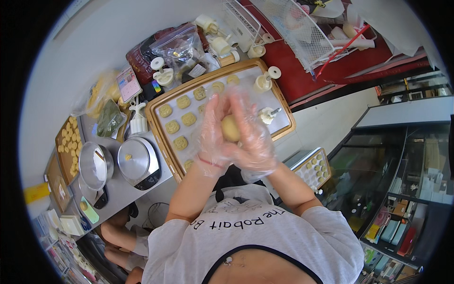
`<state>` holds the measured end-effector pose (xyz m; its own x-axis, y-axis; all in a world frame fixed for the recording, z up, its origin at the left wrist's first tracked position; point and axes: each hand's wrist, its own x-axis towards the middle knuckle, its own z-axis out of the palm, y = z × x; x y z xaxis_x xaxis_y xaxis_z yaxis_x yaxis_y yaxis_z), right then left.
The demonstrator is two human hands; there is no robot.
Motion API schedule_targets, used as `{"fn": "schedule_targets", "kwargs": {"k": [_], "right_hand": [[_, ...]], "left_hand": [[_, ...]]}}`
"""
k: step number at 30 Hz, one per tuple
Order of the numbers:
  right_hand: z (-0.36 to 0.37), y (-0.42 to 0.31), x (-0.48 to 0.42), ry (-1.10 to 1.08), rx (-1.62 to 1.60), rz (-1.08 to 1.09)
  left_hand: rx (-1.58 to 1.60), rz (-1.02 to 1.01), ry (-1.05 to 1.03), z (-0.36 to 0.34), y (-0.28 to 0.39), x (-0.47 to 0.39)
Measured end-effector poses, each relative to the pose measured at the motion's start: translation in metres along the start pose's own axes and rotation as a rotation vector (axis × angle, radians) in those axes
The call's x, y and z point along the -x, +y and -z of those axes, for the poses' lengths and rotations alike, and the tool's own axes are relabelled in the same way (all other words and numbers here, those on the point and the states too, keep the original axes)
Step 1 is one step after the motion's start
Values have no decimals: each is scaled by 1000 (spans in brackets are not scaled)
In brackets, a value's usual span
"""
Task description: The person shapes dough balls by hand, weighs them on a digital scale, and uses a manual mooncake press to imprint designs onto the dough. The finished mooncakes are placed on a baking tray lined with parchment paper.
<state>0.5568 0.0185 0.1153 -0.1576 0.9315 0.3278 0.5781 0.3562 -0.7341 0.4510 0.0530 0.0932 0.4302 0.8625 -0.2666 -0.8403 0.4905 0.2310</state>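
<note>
My left hand and my right hand both wear clear plastic gloves and are cupped together. Between the palms sits a smooth yellow dough ball, partly covered by the fingers. Below them lies a gold-rimmed baking tray lined with white paper. Rows of pressed dough pieces with raised patterns, such as one dough piece, fill its left part; my hands hide some of the tray. A white plunger mould stands at the tray's far right corner. Nearer to me, another mould rests on the paper.
Left of the tray are a digital scale with a dough scrap, a steel bowl of white powder, and a tray of small dough lumps. A phone and bags stand behind. Another person's legs show lower left.
</note>
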Motion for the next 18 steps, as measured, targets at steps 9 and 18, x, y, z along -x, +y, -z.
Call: {"fn": "schedule_targets", "kwargs": {"k": [9,18], "right_hand": [[25,-20,-26,-71,-97,-93],[30,-7,-27,-64,85,-113]], "left_hand": [[25,-152,-119,-33,-24,6],[-233,-102,-20,-12,-31,-6]]}}
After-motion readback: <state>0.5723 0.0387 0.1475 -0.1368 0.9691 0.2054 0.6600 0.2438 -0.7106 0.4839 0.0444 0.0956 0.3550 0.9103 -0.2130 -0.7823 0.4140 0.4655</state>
